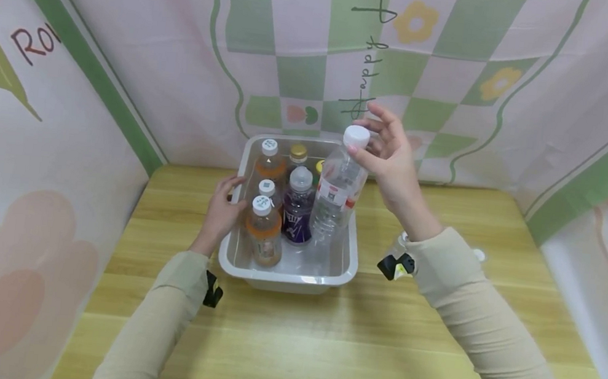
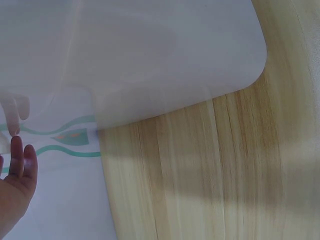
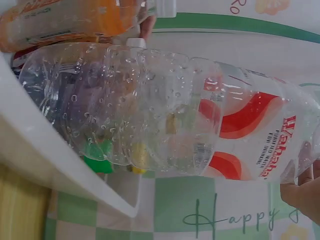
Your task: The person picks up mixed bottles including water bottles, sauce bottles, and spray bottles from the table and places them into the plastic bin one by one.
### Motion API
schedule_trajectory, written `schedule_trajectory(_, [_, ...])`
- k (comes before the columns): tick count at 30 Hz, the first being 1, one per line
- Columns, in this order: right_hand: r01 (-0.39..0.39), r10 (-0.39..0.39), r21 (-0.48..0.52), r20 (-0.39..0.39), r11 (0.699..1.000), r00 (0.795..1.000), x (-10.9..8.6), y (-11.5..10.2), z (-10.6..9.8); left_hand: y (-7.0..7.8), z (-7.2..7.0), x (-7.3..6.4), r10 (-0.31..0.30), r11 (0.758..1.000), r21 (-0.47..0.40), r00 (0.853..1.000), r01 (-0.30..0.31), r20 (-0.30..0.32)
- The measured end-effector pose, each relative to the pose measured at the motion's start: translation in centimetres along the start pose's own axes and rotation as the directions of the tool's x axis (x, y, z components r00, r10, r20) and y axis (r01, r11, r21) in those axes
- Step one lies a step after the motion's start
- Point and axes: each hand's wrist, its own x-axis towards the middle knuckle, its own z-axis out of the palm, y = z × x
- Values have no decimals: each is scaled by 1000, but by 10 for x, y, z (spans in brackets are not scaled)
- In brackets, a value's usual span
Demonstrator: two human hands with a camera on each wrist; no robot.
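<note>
Bottle point(image 1: 337, 194) below R hand point(image 1: 393, 155), gripped nr top.

bottle point(image 3: 150, 110): glossy plastic | bin point(image 1: 286, 277): smooth plastic | table point(image 1: 286, 360): wood-grained

white cap point(image 1: 356, 136), red-white label point(image 3: 252, 131), green-checked cloth point(image 1: 302, 22)

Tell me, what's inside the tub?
In the tub: three white-capped bottles, a purple one, a gold-capped one and a yellow-capped one. The right hand's clear bottle partly hides that last one; anything low behind the bottles can't be seen.
</note>
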Motion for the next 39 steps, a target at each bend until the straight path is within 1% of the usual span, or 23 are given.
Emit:
schedule_trajectory(8, [-84,85,-91,10,992,996,-2,18,-4,0,0,0,-6,1000,-3,1000,6,1])
schedule_trajectory(20, [-144,157,-227,40,963,987,-5,35,-6,1,1,-1,-5,1000,-1,1000,5,-4])
schedule_trajectory(24, [-155,170,-253,40,955,985,-6,43,-7,1,0,-1,-8,1000,-5,1000,8,-3])
schedule_trajectory(33, [-168,200,-331,63,929,978,-8,59,-7,-2,1,1,23,1000,-8,1000,-23,-19])
schedule_trajectory(39, [-172,201,-336,53,926,978,-8,64,-7,-1,1,0,9,1000,-7,1000,-9,-12])
